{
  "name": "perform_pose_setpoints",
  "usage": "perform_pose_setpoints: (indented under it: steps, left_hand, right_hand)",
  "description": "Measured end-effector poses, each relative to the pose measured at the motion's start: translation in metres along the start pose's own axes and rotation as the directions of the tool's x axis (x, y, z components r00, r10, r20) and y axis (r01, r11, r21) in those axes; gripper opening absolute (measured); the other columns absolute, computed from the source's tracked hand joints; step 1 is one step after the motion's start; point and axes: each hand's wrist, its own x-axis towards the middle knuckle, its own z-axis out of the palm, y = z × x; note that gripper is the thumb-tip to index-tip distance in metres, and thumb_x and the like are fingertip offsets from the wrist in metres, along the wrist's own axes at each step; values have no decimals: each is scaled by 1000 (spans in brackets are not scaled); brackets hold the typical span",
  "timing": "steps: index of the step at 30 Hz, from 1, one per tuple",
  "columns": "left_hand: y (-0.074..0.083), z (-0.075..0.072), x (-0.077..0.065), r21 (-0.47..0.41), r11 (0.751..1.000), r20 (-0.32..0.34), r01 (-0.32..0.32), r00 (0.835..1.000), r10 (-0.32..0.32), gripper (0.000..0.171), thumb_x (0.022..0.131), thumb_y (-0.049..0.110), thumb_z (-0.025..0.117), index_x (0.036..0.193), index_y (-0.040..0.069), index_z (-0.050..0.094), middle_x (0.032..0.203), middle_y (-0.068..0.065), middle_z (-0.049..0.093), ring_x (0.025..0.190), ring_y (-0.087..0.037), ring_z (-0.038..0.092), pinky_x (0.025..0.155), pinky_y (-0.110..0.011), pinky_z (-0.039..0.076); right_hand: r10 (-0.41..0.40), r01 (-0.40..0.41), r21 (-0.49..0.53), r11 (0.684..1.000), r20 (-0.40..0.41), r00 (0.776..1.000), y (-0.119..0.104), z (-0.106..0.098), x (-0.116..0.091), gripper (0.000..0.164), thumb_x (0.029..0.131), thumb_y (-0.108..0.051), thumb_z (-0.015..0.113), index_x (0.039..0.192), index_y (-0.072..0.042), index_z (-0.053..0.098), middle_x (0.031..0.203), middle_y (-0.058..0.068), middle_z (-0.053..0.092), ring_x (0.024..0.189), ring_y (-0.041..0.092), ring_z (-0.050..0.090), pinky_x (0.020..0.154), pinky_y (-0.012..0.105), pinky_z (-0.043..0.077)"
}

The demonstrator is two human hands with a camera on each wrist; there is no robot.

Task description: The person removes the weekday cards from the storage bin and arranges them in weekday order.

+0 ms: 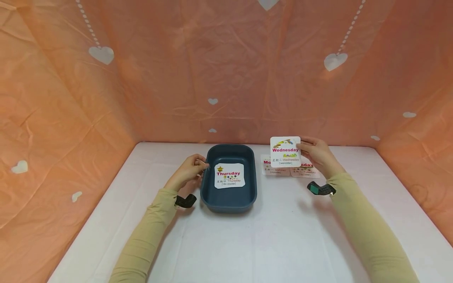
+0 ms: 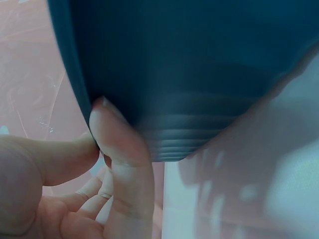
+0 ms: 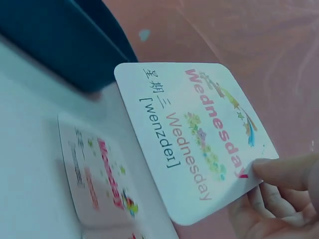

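My right hand (image 1: pixel 316 154) pinches a white Wednesday card (image 1: pixel 285 157) by its right edge, thumb on the printed face. The card is raised above the table, tilted toward the camera, and overlaps two cards lying behind it, a Monday card (image 1: pixel 276 171) and a Tuesday card (image 1: pixel 308 173). The left hand (image 1: pixel 189 169) pinches the left rim of a dark blue rectangular tray (image 1: pixel 228 202). Inside this tray lies a Thursday card (image 1: pixel 229 175), face up. In the left wrist view, thumb and finger (image 2: pixel 119 134) grip the tray's edge from both sides.
A white cloth covers the table (image 1: pixel 247 247). Orange sheets with white hearts hang as walls at the back (image 1: pixel 240 78) and both sides. Black straps with small devices sit at both wrists, the right one (image 1: pixel 320 189) close over the table.
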Motion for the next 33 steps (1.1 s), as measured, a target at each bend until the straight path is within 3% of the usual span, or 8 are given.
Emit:
perform_pose_setpoints:
  steps: [4, 9, 17, 26, 33]
  left_hand:
    - [1, 0, -1, 1, 1000, -4, 0, 1000, 0, 25, 97, 12, 58, 115, -2, 48, 81, -9, 56, 65, -18, 56, 56, -30, 46]
    - [3, 1, -1, -4, 1000, 8, -14, 1000, 14, 25, 97, 11, 56, 116, -3, 48, 82, -10, 57, 65, -18, 57, 56, -30, 45]
    - [3, 1, -2, -27, 1000, 16, -14, 1000, 15, 28, 97, 10, 55, 119, -6, 46, 83, -8, 57, 63, -17, 56, 53, -29, 43]
    - [4, 1, -2, -26, 1000, 10, 8, 1000, -8, 30, 97, 11, 55, 121, -5, 46, 91, -15, 58, 64, -17, 56, 54, -29, 43]
    - [5, 0, 0, -7, 1000, 21, -10, 1000, 10, 32, 97, 11, 55, 122, -6, 45, 89, -15, 57, 63, -17, 55, 52, -28, 43]
  right_hand:
    - [8, -8, -54, 999, -7, 1000, 2, -16, -4, 62, 95, -10, 60, 147, 2, 28, 126, 10, 47, 104, 10, 53, 88, 20, 46]
    - [2, 1, -117, 993, 28, 1000, 5, -37, -9, 64, 96, -15, 59, 147, 3, 25, 118, 1, 49, 99, 6, 55, 90, 24, 46]
    - [39, -37, -143, 989, 10, 999, 6, -64, -11, 64, 99, -14, 54, 150, 2, 18, 125, 3, 44, 96, 0, 54, 89, 21, 45]
    - [79, -80, -16, 997, -50, 996, 6, -93, -14, 73, 96, -13, 58, 151, -1, 13, 119, 0, 42, 89, 2, 57, 81, 18, 49]
    - [84, -84, 2, 996, -72, 994, 11, -119, -20, 77, 94, -19, 62, 151, 0, 13, 109, -7, 48, 90, 3, 55, 78, 18, 49]
